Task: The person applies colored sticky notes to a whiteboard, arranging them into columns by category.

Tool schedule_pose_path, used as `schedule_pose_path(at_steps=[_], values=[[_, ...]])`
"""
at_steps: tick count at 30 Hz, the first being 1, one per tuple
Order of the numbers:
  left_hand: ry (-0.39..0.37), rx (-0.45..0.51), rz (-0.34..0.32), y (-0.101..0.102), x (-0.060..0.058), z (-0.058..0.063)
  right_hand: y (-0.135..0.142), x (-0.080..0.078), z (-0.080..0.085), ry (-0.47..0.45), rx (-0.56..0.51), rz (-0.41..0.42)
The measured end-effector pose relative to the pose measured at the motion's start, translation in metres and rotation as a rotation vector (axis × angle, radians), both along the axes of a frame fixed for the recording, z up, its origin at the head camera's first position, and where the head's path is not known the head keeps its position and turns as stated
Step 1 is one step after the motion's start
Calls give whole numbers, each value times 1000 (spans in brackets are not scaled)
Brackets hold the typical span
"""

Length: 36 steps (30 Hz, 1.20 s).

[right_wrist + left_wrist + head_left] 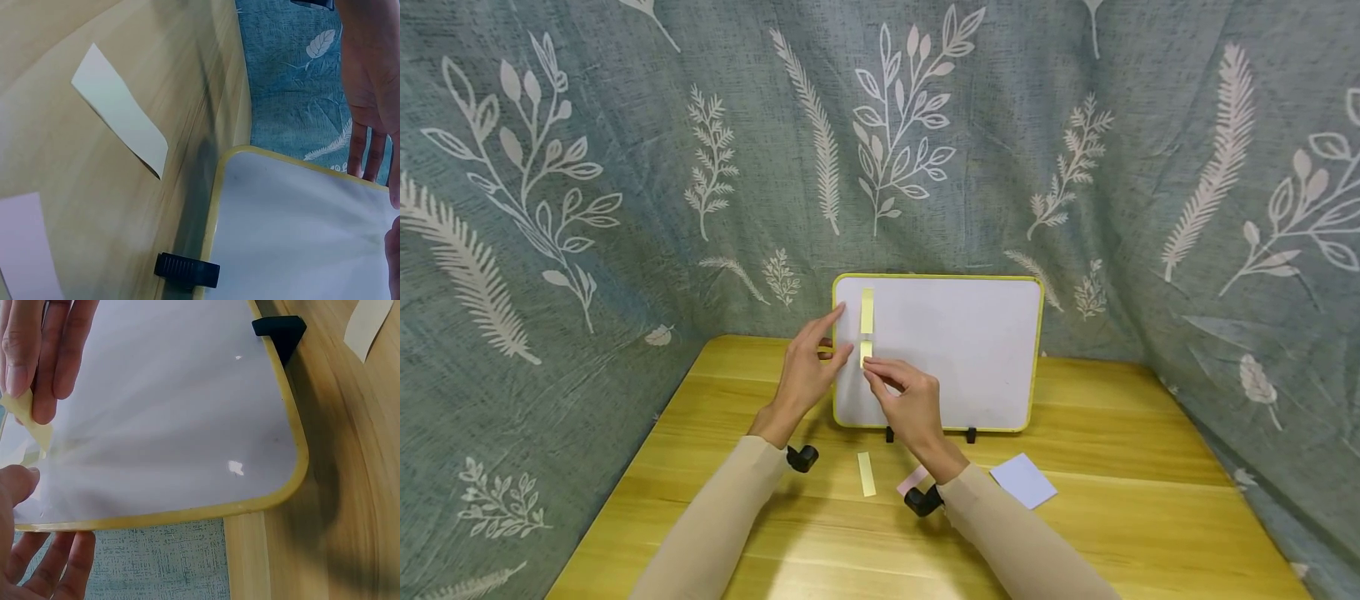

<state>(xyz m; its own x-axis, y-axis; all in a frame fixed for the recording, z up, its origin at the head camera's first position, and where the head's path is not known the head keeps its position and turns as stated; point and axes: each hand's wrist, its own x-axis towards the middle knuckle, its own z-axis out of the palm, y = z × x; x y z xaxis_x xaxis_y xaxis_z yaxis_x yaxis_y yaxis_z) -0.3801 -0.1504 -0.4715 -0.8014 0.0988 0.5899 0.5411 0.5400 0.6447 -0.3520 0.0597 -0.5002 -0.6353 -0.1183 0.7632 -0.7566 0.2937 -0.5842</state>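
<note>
A whiteboard (955,354) with a yellow frame stands propped on the table. At its left edge my left hand (802,367) grips it, thumb (20,482) in front and several fingers behind the frame. One yellow paper strip (867,312) is upright on the board's upper left. Just below it, my right hand (913,408) pinches the lower end of a second yellow strip (867,348). That strip looks bent away from the board in the left wrist view, and the right fingertips cover part of it.
Another yellow strip (867,474) lies on the table before the board. A pink paper (913,480) lies partly under the right wrist's view line, with a lavender paper square (1024,481) to its right. Black stand feet (972,435) hold the board's lower edge. Patterned curtain (955,167) surrounds the table.
</note>
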Motion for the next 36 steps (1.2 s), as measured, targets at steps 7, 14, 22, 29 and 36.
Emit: schedule_pose_path(at_steps=[7, 14, 22, 29, 36], values=[[-4, -2, 16, 3, 0, 1, 0, -3, 0, -5, 9, 2], [-1, -1, 27, 5, 0, 0, 0, -6, -2, 0, 34, -26], [22, 10, 27, 6, -2, -1, -1, -6, -1, -30, 41, -25], [53, -21, 50, 11, -7, 3, 0, -8, -3, -18, 41, -31], [71, -86, 86, 16, -12, 8, 2, -8, -3, -16, 60, -25]])
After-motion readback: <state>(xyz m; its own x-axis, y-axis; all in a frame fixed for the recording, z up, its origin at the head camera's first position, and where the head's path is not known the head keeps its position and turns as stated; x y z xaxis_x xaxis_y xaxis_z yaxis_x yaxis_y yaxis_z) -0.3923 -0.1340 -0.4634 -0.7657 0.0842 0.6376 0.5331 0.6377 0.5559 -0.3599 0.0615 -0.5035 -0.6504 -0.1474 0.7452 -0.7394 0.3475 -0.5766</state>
